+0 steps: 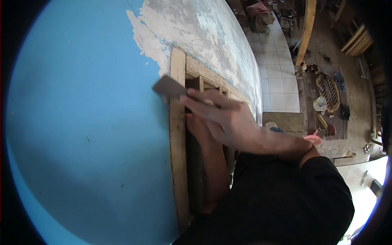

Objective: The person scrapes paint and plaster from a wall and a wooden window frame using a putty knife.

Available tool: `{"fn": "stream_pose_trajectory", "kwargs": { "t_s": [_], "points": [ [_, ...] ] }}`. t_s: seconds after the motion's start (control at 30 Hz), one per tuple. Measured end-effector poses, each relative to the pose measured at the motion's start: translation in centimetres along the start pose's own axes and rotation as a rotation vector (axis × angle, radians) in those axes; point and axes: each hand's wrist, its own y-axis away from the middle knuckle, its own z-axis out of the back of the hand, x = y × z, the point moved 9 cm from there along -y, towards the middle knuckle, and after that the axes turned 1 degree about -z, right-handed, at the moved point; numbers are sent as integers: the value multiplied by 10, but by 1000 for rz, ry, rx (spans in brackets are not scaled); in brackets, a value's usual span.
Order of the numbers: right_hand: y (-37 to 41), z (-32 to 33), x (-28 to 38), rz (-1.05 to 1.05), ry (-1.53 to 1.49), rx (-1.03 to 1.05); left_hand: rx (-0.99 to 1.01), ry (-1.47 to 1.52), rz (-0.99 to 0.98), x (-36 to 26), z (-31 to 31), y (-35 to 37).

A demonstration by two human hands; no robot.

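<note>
My right hand point(222, 116) is closed on a flat scraper point(167, 86), slightly blurred by motion. The scraper's broad dark blade lies against the blue wall point(102, 102) by the left edge of a wooden frame point(178, 134), just below a patch of peeled paint point(151, 45). Underneath it, my left hand point(199, 128) grips the inner edge of the frame, with most of its fingers hidden behind the right hand. Inside the frame are dark openings between wooden bars.
Above the frame the wall is grey and white, its blue paint largely gone. Off to the right are white floor tiles point(275, 85), a wooden post point(306, 32), a woven basket point(328, 92), a white bucket point(320, 103), a paint roller point(322, 121) and a pink basin point(313, 140).
</note>
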Motion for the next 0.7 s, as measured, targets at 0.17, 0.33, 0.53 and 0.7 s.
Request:
{"fn": "stream_pose_trajectory", "kwargs": {
  "t_s": [0.17,0.33,0.53,0.7],
  "points": [
    [0,3,0,23,20,-21,-65,12,8,-3,-1,1],
    [1,3,4,41,-36,-90,-104,44,-2,-7,-3,2],
    [-21,3,-9,-93,-20,6,-139,29,7,-6,-4,3],
    [-7,3,-4,2,6,-22,-150,66,29,-8,-1,3]
  ]
}}
